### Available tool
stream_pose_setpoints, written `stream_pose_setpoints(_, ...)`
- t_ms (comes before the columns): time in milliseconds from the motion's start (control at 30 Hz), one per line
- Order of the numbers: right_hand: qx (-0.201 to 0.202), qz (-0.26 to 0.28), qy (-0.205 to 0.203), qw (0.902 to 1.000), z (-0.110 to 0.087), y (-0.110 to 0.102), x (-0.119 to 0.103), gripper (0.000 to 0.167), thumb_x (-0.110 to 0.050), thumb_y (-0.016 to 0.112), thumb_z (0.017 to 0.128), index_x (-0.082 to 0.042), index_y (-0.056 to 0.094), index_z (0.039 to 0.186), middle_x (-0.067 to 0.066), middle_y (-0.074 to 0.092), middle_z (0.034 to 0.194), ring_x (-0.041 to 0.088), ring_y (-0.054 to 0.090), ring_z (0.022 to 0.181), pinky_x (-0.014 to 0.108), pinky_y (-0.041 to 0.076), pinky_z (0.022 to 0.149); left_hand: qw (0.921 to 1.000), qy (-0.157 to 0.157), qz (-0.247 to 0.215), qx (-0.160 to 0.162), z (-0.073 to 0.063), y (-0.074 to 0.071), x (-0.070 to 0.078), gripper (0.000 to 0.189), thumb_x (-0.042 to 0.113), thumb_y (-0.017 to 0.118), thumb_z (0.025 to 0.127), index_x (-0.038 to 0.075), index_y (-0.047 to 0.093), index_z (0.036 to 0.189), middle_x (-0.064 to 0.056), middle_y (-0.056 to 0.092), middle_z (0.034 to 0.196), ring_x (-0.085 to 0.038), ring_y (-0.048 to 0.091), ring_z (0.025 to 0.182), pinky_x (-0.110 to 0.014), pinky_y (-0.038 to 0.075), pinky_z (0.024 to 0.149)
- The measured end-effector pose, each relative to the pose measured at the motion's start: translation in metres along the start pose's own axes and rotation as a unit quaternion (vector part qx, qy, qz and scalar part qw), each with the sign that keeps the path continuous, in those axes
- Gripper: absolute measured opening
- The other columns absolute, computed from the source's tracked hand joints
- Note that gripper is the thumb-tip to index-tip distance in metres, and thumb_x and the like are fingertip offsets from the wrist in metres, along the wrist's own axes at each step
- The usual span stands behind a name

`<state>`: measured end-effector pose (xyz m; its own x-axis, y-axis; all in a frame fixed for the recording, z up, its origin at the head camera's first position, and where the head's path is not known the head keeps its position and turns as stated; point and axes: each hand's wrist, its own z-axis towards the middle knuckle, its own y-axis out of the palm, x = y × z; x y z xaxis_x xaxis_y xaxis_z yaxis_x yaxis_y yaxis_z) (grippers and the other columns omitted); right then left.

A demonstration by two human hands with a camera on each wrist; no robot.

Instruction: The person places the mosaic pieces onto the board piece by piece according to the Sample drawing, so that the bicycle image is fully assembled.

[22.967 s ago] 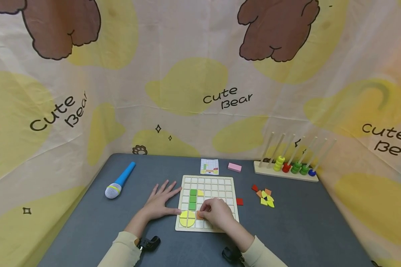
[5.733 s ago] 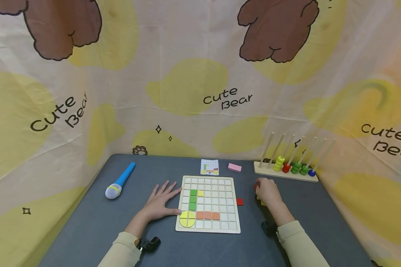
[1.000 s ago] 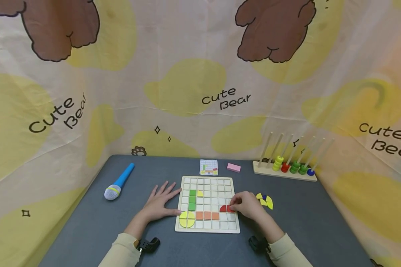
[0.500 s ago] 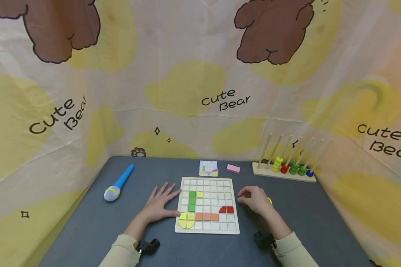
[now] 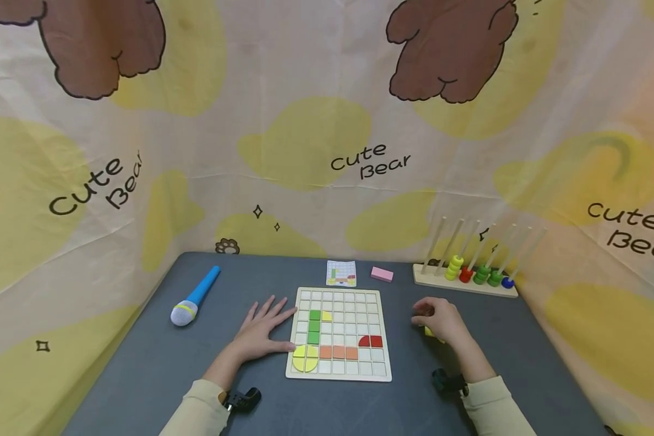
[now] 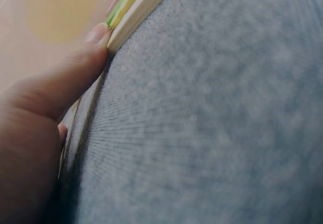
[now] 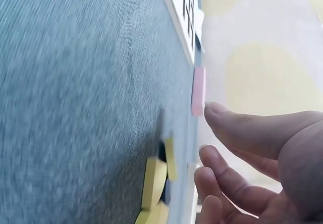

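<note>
The wooden grid board (image 5: pixel 351 327) lies mid-table. On it are a yellow circle (image 5: pixel 306 358) of quarter pieces, green squares (image 5: pixel 314 335), a yellow piece (image 5: pixel 327 315), a row of orange squares (image 5: pixel 338 352), a red rounded piece (image 5: pixel 364 342) and a red square (image 5: pixel 376 341). My left hand (image 5: pixel 261 335) is spread flat at the board's left edge, its thumb (image 6: pixel 96 37) touching the rim. Over the loose yellow pieces (image 7: pixel 154 183) to the board's right hovers my right hand (image 5: pixel 444 321). Its thumb and fingers are apart with nothing between them; it partly hides the pieces in the head view.
Behind the board lie a printed pattern card (image 5: pixel 341 274) and a pink block (image 5: pixel 382 274). A counting rack (image 5: pixel 425 275) with upright pegs and coloured rings stands back right. At the left is a blue toy microphone (image 5: pixel 197 294). Patterned cloth (image 5: pixel 305 212) encloses the table.
Earlier, orange squares and then two red pieces were set on the board. My right hand has since let go of the red square and moved right to the loose pieces. The left hand stayed still.
</note>
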<state>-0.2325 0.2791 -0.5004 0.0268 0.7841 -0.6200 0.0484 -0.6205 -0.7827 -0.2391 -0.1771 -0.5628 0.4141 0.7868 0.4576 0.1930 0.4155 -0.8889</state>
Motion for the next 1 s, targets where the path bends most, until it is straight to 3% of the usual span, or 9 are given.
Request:
stream_pose_setpoints(133, -0.014, 0.0, 0.004, 0.9999, 0.001, -0.005, 0.008, 0.029, -0.015, 0.08, 0.086, -0.003, 0.073, 0.111, 0.012, 0.073, 0.105, 0.023, 0.062, 0.089, 0.043, 0.056, 0.079, 1.0, -0.005, 0.0, -0.005, 0.0, -0.001, 0.001, 0.095, 0.076, 0.066, 0.079, 0.033, 0.036, 0.158, -0.002, 0.02, 0.169, -0.036, 0.006, 0.157, -0.064, -0.003, 0.122)
stream_pose_setpoints(300, -0.033, -0.004, 0.013, 0.9994, 0.002, -0.006, 0.016, 0.03, -0.012, 0.079, 0.087, -0.001, 0.073, 0.115, 0.013, 0.072, 0.107, 0.023, 0.063, 0.091, 0.043, 0.057, 0.08, 0.9999, -0.01, 0.002, -0.008, 0.0, -0.001, 0.001, 0.096, 0.078, 0.065, 0.078, 0.035, 0.034, 0.158, 0.0, 0.019, 0.169, -0.034, 0.004, 0.158, -0.063, -0.004, 0.123)
stream_pose_setpoints(633, -0.039, 0.0, 0.03, 0.9988, 0.006, 0.002, 0.021, 0.024, -0.011, 0.079, 0.087, -0.002, 0.076, 0.109, 0.007, 0.07, 0.094, 0.02, 0.059, 0.082, 0.032, 0.052, 0.065, 1.0, -0.006, -0.003, -0.004, 0.0, -0.001, 0.0, 0.095, 0.077, 0.065, 0.078, 0.034, 0.036, 0.158, 0.0, 0.02, 0.169, -0.035, 0.005, 0.158, -0.063, -0.003, 0.122)
stream_pose_setpoints(1000, -0.019, 0.018, 0.026, 0.9993, 0.0, 0.003, 0.011, 0.018, -0.014, 0.082, 0.085, -0.005, 0.076, 0.1, 0.005, 0.068, 0.085, 0.019, 0.057, 0.075, 0.028, 0.048, 0.062, 1.0, -0.005, 0.006, -0.005, 0.0, -0.001, 0.0, 0.095, 0.077, 0.065, 0.079, 0.033, 0.036, 0.158, -0.002, 0.02, 0.169, -0.036, 0.006, 0.157, -0.064, -0.003, 0.122)
